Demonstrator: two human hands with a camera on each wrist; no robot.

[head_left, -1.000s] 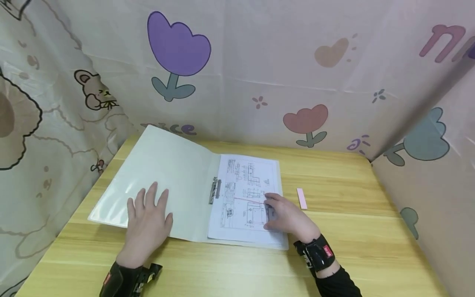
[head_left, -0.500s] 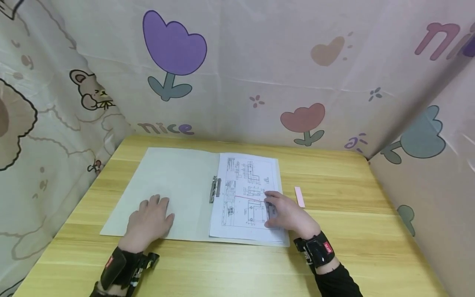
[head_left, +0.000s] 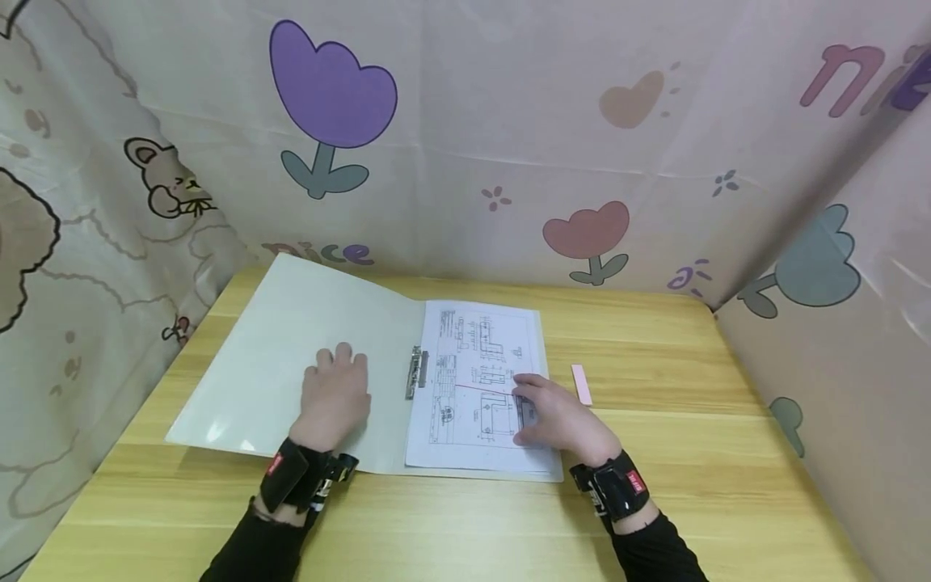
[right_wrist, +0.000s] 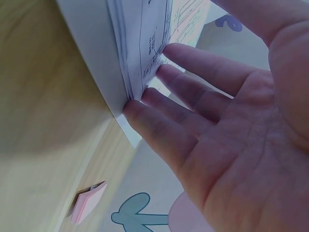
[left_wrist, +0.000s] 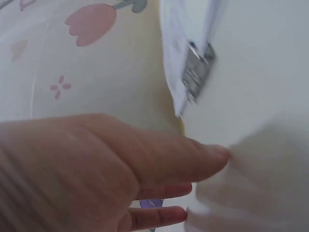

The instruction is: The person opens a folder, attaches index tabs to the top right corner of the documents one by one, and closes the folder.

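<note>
Pale greenish-white, smooth and glossy, a large plastic folder (head_left: 276,347) is lying spread on the light yellow wood-grain tabletop (head_left: 451,525), in the middle and a little to the left. Its left cover is tilting, the outer side standing off the wood and casting a shadow beneath. The bare left hand (head_left: 336,398) is resting on the inner face of that cover, its thumb and fingertips touching the plastic; its grip is released and holding nothing.

On the folder's right half, white sheets printed with line drawings (head_left: 476,380) are lying, with a shiny metal clip (head_left: 414,373) showing beside their left edge, near the fold. The bare right hand (head_left: 560,418) is reaching over the sheets' right edge, fingers spread and their tips touching the paper; its grip is also released.

A short pink flat strip (head_left: 581,385) is lying on the wood to the right of the folder, apart from it and near the right hand. Black bands are circling both wrists, above black sleeves. Behind, a whitish fabric backdrop printed with flowers (head_left: 465,97) is hanging.
</note>
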